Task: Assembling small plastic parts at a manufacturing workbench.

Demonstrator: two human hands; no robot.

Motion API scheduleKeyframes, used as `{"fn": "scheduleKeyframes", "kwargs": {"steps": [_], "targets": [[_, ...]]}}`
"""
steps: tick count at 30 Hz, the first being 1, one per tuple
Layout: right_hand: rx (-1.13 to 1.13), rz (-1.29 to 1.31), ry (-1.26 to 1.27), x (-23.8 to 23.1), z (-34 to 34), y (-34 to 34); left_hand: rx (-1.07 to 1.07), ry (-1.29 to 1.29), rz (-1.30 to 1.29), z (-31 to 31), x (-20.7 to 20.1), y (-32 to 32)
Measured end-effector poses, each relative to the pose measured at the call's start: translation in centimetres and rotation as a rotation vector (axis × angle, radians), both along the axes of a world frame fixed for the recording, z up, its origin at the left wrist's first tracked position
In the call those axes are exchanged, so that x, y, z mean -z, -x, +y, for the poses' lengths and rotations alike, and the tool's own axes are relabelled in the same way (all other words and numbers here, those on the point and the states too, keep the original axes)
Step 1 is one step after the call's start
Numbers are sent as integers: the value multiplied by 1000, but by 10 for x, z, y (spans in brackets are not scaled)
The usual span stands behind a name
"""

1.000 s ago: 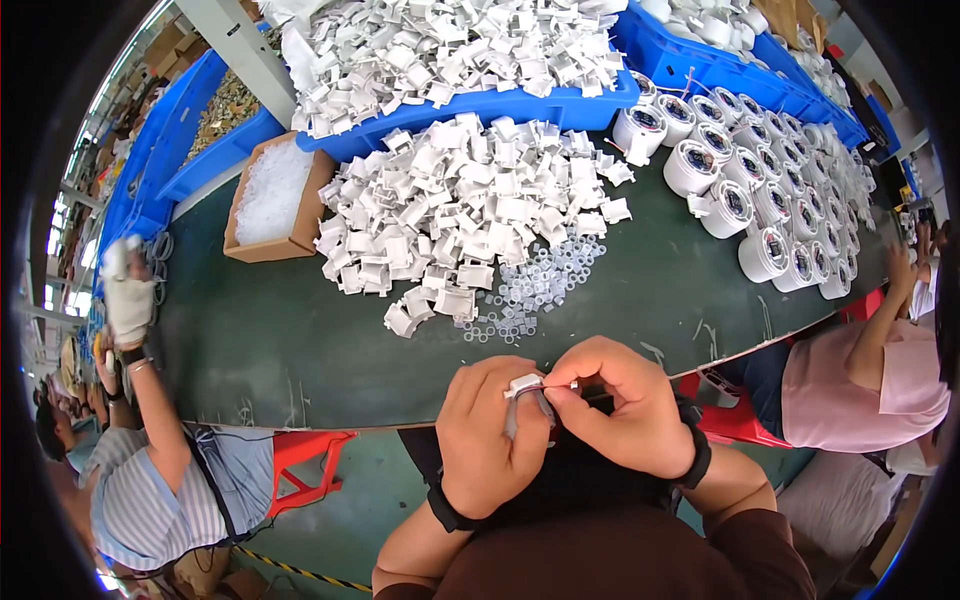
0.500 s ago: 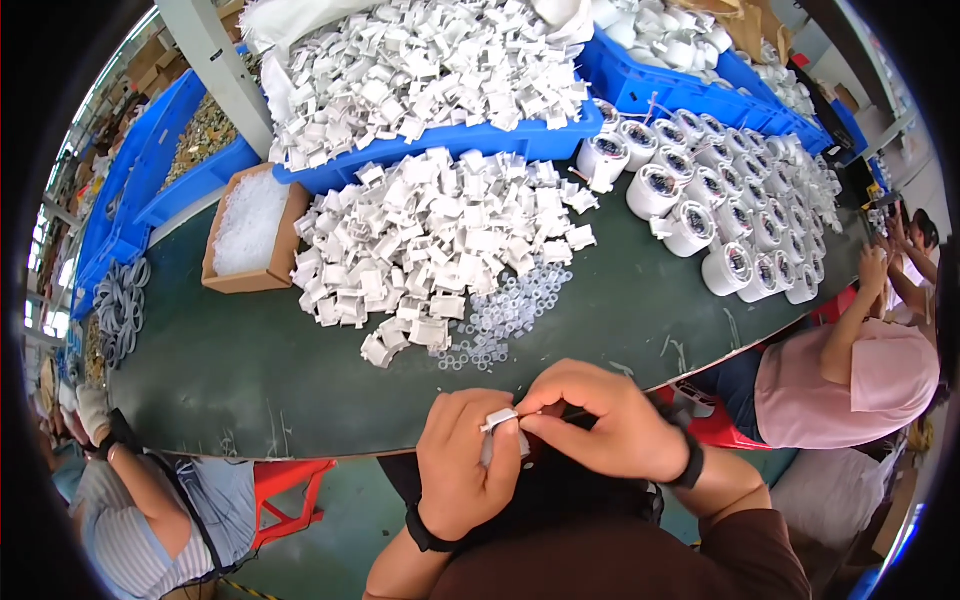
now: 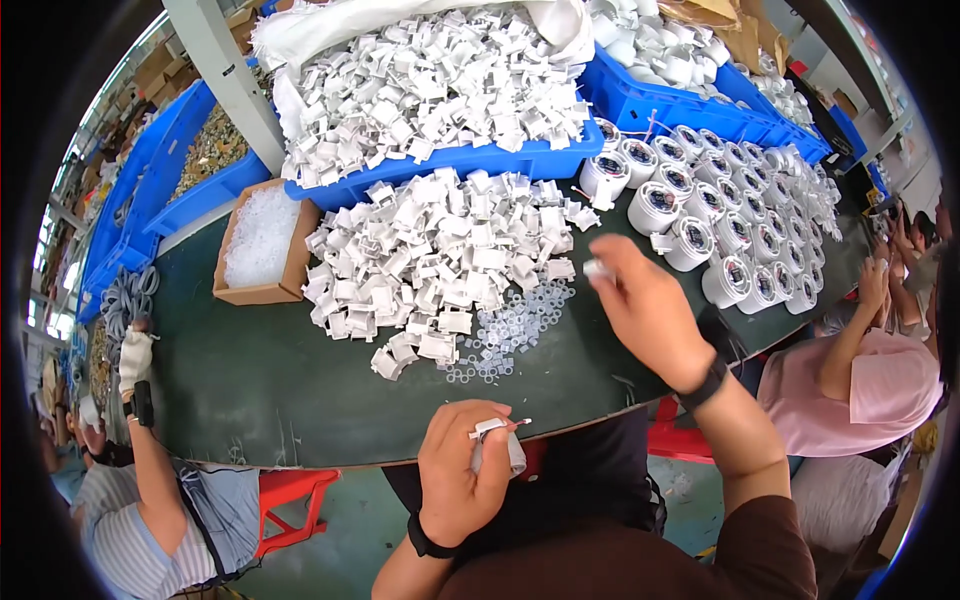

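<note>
- Left hand [image 3: 462, 468]: fingers curl round a white part [image 3: 488, 429] at the near edge of the green table [image 3: 260, 385], thumb pressed against it; a thin wire [image 3: 517, 424] sticks out to the right.
- Right hand [image 3: 648, 310]: thumb and forefinger seem to pinch a small white piece [image 3: 597, 269], though blurred, right of the clear rings [image 3: 520, 325].
- Step in hand, as judged: the left steadies the part; the right works apart from it.
- The next move calls for a firm left hold and a free wire.
- Room lies between the 2 hands and left of the white pile [image 3: 430, 250]; white cups [image 3: 735, 230] bound the far right.
</note>
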State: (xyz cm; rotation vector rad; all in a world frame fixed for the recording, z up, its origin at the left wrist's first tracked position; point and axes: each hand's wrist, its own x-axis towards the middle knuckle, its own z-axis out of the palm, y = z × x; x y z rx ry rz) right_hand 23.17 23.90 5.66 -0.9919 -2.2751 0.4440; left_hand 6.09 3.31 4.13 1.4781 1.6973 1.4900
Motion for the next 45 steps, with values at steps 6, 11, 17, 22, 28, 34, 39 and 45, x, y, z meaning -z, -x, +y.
{"fn": "scheduleKeyframes", "kwargs": {"steps": [6, 11, 17, 22, 28, 34, 39, 45], "targets": [[-307, 371, 885, -22, -90, -12, 166, 27, -265, 5, 0, -9], [-298, 195, 509, -8, -105, -11, 186, 56, -106, 4, -4, -8], [-198, 406, 870, -5, -110, -9, 80, 58, -114, 0, -8, -8], [-335, 491, 948, -12, -123, 4, -154, 31, 202, 4, -6, -7], [-345, 480, 828, -1, -127, 13, -128, 23, 237, 2, -6, -5], [-308, 507, 850, 7, -131, 15, -81, 4, 281, 2, -1, -3], [-306, 581, 761, 11, -139, 20, -92, -12, 307, 0, 3, -5], [-249, 576, 507, 16, -143, 26, -128, -43, 353, 1, 9, -8]]}}
